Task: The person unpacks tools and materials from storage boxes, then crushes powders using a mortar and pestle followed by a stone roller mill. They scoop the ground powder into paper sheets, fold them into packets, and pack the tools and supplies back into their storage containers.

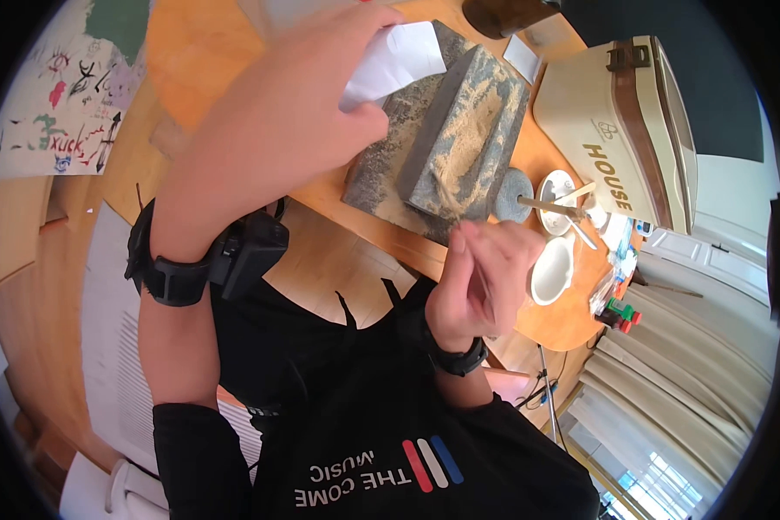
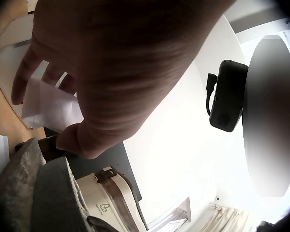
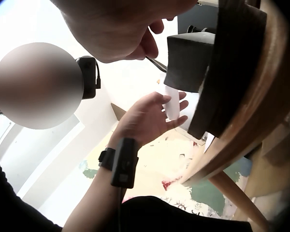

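Observation:
My left hand holds a folded piece of white paper between thumb and fingers, beside the stone's far left end. In the left wrist view the paper lies against the fingers. A grey stone block has a long hollow with tan powder in it. It rests on a wider grey slab dusted with the same powder. At the block's near end, my right hand pinches a thin tool with brush-like tan bristles; the fingers hide most of its handle.
Right of the block are a grey stone wheel with a wooden handle, a white dish and a white bowl. A cream box marked HOUSE stands behind them on the wooden table.

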`<state>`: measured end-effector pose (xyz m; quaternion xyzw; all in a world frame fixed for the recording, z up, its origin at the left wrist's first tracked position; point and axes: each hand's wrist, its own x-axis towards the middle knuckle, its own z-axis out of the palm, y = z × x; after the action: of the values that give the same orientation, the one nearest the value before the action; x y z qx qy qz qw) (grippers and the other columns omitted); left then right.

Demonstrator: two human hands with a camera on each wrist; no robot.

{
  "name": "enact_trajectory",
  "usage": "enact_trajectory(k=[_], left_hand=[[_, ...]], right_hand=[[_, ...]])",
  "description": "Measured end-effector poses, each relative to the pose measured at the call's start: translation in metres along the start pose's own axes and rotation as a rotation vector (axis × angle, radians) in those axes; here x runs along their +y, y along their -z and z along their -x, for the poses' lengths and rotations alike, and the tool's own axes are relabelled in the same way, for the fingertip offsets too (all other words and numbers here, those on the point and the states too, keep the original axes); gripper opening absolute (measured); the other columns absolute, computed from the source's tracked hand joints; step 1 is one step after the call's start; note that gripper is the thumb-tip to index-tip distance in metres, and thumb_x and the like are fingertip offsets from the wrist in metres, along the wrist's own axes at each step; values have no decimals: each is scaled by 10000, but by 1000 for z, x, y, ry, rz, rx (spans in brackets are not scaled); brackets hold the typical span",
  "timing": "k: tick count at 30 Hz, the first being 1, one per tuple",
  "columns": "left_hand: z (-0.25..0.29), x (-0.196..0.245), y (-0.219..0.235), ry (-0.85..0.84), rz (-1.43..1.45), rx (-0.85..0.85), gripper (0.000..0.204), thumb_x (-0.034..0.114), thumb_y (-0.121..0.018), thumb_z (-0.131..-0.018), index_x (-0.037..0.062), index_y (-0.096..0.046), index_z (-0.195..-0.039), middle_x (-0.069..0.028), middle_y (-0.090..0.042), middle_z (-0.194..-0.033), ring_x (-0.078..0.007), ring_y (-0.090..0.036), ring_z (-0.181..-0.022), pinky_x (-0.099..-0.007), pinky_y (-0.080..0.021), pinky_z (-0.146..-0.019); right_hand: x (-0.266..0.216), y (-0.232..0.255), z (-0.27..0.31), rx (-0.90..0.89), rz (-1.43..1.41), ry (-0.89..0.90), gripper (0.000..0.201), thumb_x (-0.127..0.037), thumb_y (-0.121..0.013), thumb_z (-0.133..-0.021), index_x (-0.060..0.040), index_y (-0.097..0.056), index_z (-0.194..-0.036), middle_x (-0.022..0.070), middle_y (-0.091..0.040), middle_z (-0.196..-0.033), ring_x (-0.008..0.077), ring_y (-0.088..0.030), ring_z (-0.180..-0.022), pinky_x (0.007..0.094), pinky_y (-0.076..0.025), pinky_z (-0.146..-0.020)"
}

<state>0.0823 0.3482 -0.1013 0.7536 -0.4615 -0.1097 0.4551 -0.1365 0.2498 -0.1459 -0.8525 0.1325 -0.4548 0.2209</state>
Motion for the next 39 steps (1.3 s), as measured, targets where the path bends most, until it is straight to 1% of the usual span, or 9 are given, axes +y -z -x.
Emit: enact_trajectory(k=[4, 9, 13, 19, 20, 22, 33, 37, 39], left_hand=[[-1, -1, 0, -25, -39, -6, 574, 18, -624, -806, 32, -553, -1375, -152, -663, -1238, -287, -643, -1157, -376, -483, -1038], [-3, 1, -1, -22, -10, -27, 573, 10, -616, -804, 19, -551, -1373, -148, -659, -1239, -277, -635, -1167, -373, -469, -1052], [-2, 2, 1, -21, -15, -30, 567, 9, -609, -805, 17, -551, -1369, -145, -656, -1246, -272, -630, -1174, -370, -463, -1056], [-1, 5, 5, 13, -63, -31, 578, 28, -606, -807, 30, -549, -1381, -151, -650, -1252, -289, -626, -1182, -378, -467, -1055], [-1, 16, 9, 14, -63, -27, 578, 28, -606, -807, 30, -549, -1381, -151, -650, -1252, -289, -626, -1182, -378, -467, -1055], [-5, 55, 20, 190, -141, -157, 503, 61, -621, -865, -53, -497, -1339, -261, -573, -1256, -396, -580, -1184, -412, -482, -1021], [-4, 45, 17, 176, -129, -191, 561, 90, -627, -868, -51, -472, -1388, -259, -557, -1315, -386, -553, -1250, -403, -450, -1080], [1, 38, 23, 134, -132, -199, 559, 96, -609, -866, -52, -463, -1385, -255, -536, -1347, -380, -524, -1284, -401, -436, -1100], [7, 14, 18, -1, -117, -107, 549, 94, -605, -865, -50, -466, -1376, -250, -536, -1345, -376, -524, -1282, -401, -436, -1099]], right_hand=[[11, -3, 3, 151, -36, -154, 282, 117, -766, -777, -30, -726, -1013, 93, -708, -946, 279, -553, -919, 379, -449, -814], [12, -9, -2, 63, -25, -53, 261, 125, -755, -788, -17, -725, -1004, 101, -708, -947, 278, -550, -923, 364, -459, -838], [14, -10, -5, 190, -144, -83, 233, 126, -749, -788, -12, -708, -971, 104, -707, -942, 271, -562, -887, 362, -463, -822], [15, 12, -8, 137, -109, -114, 170, 96, -736, -799, -26, -709, -914, 85, -706, -935, 250, -561, -854, 357, -455, -782], [12, 26, -14, -50, -41, 0, 224, 91, -774, -763, -40, -731, -939, 58, -697, -915, 247, -550, -837, 352, -444, -768], [5, 18, -17, -95, 44, 4, 256, 86, -798, -737, -47, -742, -948, 52, -695, -908, 249, -541, -827, 352, -437, -762], [-2, 26, -55, -282, 279, 97, 243, 124, -772, -723, 5, -730, -931, 101, -680, -871, 254, -580, -827, 365, -440, -790], [1, 62, -55, -250, 62, 101, 192, 39, -792, -736, -19, -742, -912, 85, -686, -870, 268, -566, -810, 389, -428, -770], [22, 62, -33, -221, -376, -143, 114, -3, -780, -793, 3, -724, -892, 98, -673, -859, 245, -567, -804, 360, -423, -763]])
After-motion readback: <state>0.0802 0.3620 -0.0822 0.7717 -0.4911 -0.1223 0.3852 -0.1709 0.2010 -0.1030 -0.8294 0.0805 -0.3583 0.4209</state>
